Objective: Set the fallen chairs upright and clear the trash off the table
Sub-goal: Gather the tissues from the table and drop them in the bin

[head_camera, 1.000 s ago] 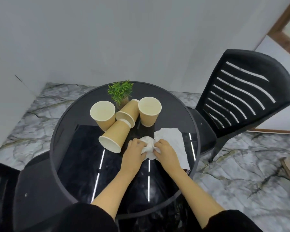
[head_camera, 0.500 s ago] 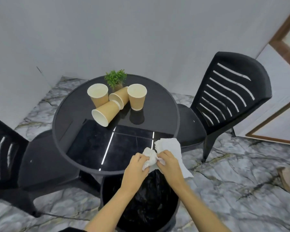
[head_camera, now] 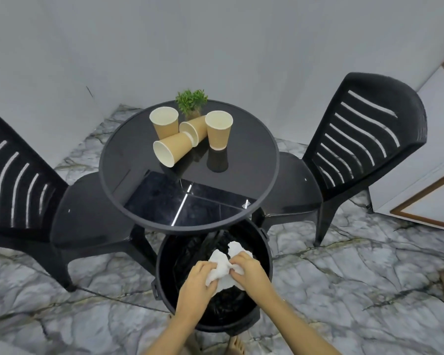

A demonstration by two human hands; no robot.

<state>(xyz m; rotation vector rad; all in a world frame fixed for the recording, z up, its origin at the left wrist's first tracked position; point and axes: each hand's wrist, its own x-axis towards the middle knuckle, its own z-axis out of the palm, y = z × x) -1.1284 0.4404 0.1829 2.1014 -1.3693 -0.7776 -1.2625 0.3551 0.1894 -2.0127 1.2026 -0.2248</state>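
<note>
Crumpled white tissue (head_camera: 222, 267) is bunched between my left hand (head_camera: 196, 281) and my right hand (head_camera: 249, 270), both gripping it over the open black bin (head_camera: 164, 265) lined with a black bag. Behind the bin stands the round black glass table (head_camera: 128, 160). On it are several tan paper cups: one upright at the left (head_camera: 164, 125), one upright at the right (head_camera: 218, 129), two lying on their sides (head_camera: 172, 149). A black chair (head_camera: 31, 201) stands upright at the left and another (head_camera: 364, 147) at the right.
A small green potted plant (head_camera: 191, 102) sits at the table's far edge. Grey walls close the corner behind. Marble floor (head_camera: 356, 290) surrounds the bin. A white door with brown trim (head_camera: 431, 175) is at the right. My bare toes (head_camera: 235, 345) show below the bin.
Both hands carried the tissue from the tabletop back past the table's near edge and down over the bin, crumpling it tighter. The view pulled back, showing both chairs.
</note>
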